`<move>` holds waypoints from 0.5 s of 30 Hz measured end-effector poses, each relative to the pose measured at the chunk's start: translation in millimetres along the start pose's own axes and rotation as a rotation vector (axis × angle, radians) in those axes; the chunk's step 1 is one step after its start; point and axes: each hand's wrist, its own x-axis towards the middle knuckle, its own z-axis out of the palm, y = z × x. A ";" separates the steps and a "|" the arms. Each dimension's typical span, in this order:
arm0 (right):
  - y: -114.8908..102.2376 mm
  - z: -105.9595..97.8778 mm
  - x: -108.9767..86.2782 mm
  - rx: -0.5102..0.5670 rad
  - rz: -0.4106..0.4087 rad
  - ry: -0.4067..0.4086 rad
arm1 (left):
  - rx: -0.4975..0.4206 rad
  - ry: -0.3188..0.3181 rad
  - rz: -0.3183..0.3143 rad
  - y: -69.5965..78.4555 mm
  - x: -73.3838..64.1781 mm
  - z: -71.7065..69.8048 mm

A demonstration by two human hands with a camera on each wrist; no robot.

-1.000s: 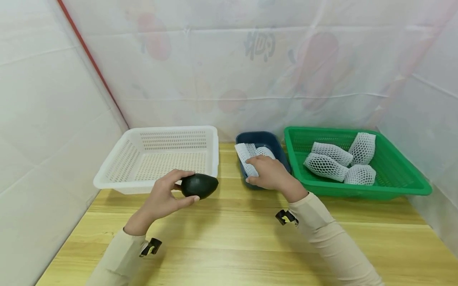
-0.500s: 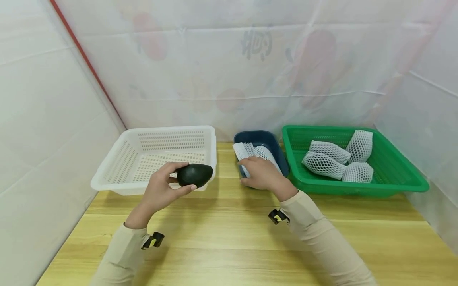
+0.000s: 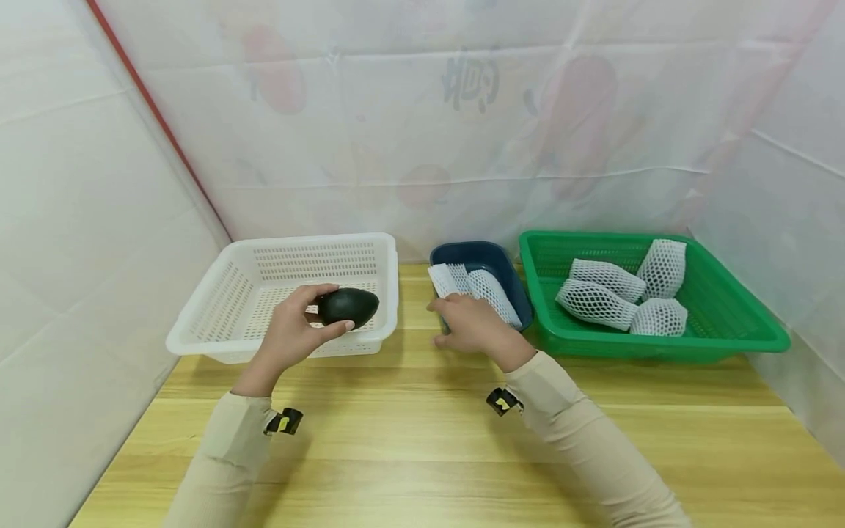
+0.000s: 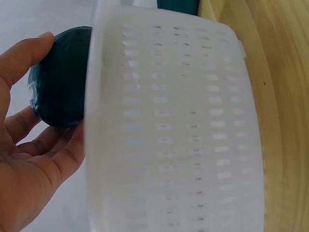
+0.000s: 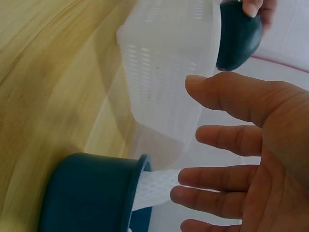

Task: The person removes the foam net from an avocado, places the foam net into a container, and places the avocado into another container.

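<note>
My left hand [image 3: 290, 334] holds a dark green, smooth avocado [image 3: 348, 308] between thumb and fingers. In the head view the avocado overlaps the front right part of the white slotted basket [image 3: 392, 286]; in the left wrist view it is partly hidden behind the basket wall [image 4: 174, 121]. My right hand [image 3: 475, 326] is over the front left edge of a small dark blue bin [image 3: 485, 251]. Its fingers are spread and hold nothing, as the right wrist view shows. White foam net sleeves [image 3: 491, 293] lie in the bin, close to these fingers.
A green basket [image 3: 660, 350] stands right of the blue bin, with several foam-netted pieces [image 3: 597, 304] inside. All three containers stand at the back of a wooden table [image 3: 396, 455], before a white sheet wall [image 3: 409, 132].
My left hand has carried the avocado forward and left, from the basket's front edge to over the basket. My right hand has shifted slightly left over the bin, uncovering more of the foam nets.
</note>
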 end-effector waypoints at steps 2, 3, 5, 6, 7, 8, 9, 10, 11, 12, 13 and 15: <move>-0.7 1.4 1.5 -0.008 -0.003 -0.003 | 0.024 -0.014 -0.041 -3.7 1.6 -0.8; -1.1 1.9 1.9 -0.010 -0.006 0.000 | 0.030 -0.023 -0.065 -5.7 2.2 -1.2; -2.2 2.2 2.4 -0.014 -0.010 0.003 | 0.042 -0.043 -0.115 -9.2 2.8 -2.1; -2.9 2.1 2.4 -0.014 -0.009 0.000 | 0.049 -0.053 -0.138 -10.8 2.7 -2.6; -3.6 2.0 2.4 -0.012 -0.012 0.000 | 0.057 -0.062 -0.158 -12.2 2.5 -3.1; -4.3 1.9 2.2 -0.011 -0.015 0.001 | 0.065 -0.071 -0.176 -13.3 2.2 -3.5; -4.9 1.8 1.9 -0.009 -0.018 0.000 | 0.074 -0.078 -0.189 -14.3 1.9 -4.0; -5.4 1.6 1.5 -0.008 -0.017 -0.003 | 0.082 -0.085 -0.195 -14.8 1.5 -4.5; -5.8 1.4 1.1 -0.009 -0.014 -0.006 | 0.087 -0.091 -0.198 -15.2 1.4 -4.7; -5.9 1.6 0.7 -0.010 -0.014 -0.006 | 0.088 -0.097 -0.198 -15.2 1.3 -4.8; -5.8 1.7 0.3 -0.014 -0.014 -0.005 | 0.092 -0.102 -0.196 -15.3 1.2 -4.9; -5.3 1.9 -0.1 -0.017 -0.011 -0.006 | 0.098 -0.113 -0.190 -15.2 1.0 -5.2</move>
